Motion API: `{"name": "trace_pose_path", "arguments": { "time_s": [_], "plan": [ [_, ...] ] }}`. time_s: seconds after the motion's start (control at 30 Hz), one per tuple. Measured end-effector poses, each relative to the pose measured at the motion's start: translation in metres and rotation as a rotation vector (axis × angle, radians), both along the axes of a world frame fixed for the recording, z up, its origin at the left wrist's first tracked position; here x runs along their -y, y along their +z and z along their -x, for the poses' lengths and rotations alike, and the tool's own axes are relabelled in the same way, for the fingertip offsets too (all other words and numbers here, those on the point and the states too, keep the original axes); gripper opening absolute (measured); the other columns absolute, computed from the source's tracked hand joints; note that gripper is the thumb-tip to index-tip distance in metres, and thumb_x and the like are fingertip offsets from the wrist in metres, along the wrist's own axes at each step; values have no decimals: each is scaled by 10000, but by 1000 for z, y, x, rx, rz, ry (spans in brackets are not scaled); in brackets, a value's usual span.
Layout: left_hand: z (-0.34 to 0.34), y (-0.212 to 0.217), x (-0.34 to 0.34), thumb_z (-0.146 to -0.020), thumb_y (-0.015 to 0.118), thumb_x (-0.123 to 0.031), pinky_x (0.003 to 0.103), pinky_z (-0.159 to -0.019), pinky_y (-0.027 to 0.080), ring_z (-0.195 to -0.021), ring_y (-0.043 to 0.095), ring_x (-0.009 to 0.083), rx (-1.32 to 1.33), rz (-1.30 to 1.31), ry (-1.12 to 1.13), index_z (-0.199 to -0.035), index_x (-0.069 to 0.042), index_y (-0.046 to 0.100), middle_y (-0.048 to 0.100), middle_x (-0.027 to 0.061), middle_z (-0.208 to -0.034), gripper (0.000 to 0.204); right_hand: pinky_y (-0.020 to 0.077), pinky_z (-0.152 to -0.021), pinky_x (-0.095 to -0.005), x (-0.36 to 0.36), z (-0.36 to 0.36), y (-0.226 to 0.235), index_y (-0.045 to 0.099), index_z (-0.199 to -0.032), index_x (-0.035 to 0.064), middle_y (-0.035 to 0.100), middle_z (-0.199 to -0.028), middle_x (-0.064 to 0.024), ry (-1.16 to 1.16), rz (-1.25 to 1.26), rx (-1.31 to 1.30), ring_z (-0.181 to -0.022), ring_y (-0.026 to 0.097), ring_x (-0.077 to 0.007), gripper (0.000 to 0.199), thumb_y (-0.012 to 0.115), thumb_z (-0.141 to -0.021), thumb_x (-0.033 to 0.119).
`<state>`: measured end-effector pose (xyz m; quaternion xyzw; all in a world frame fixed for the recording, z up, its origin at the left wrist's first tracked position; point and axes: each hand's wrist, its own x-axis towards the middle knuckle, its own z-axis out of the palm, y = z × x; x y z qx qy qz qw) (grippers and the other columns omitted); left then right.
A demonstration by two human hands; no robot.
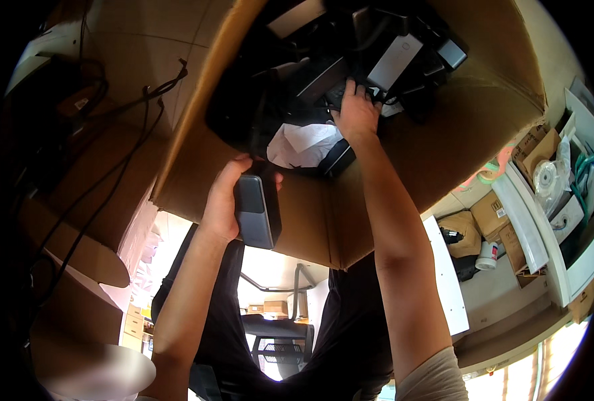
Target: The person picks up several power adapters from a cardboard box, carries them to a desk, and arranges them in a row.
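Note:
My left hand (224, 200) is closed round a grey and black slab-shaped device (255, 212), perhaps a power bank, by the near wall of a large cardboard box (310, 250). Inside the box, my right hand (358, 113) reaches down among dark electronic parts. Its fingers are spread and stretched, and nothing shows gripped in them. Just beyond lie a silver-grey rectangular device (394, 62) and a dark flat panel (321, 78). A crumpled white sheet (303, 143) rests nearer me, left of my right wrist. Deep shadow hides much of the pile.
Black cables (126, 150) hang over cardboard on the left. At the right, a white shelf unit (534, 220) holds a clear-wrapped spool (545, 175) and other items. Small cartons (489, 214) and a white tub (487, 255) stand beside it. An office chair (277, 327) appears behind my legs.

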<state>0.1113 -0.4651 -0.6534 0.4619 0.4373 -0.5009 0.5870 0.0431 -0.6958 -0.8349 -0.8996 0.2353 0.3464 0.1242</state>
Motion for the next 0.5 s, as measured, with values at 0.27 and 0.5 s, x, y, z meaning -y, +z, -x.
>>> {"name": "trace_pose_path", "arguments": {
  "time_s": [0.27, 0.5],
  "plan": [
    [-10, -1, -16, -917, 532, -385, 340, -772, 551, -858, 677, 240, -41, -7, 100, -1064, -20, 611, 709, 166, -940, 402, 463, -990, -385, 22, -9, 64, 505, -1325, -11, 651, -1169, -237, -524, -555, 18, -1140, 623, -346, 684, 645, -889, 498],
    [-23, 5, -8, -897, 496, -442, 327, -735, 560, -811, 674, 220, -91, 238, 125, -1301, 37, 557, 699, 188, -1070, 630, 483, -873, -362, 12, -16, 155, 504, -1313, 14, 659, -1011, -175, -697, -943, -44, -960, 652, -259, 721, 612, -893, 591]
  ]
}}
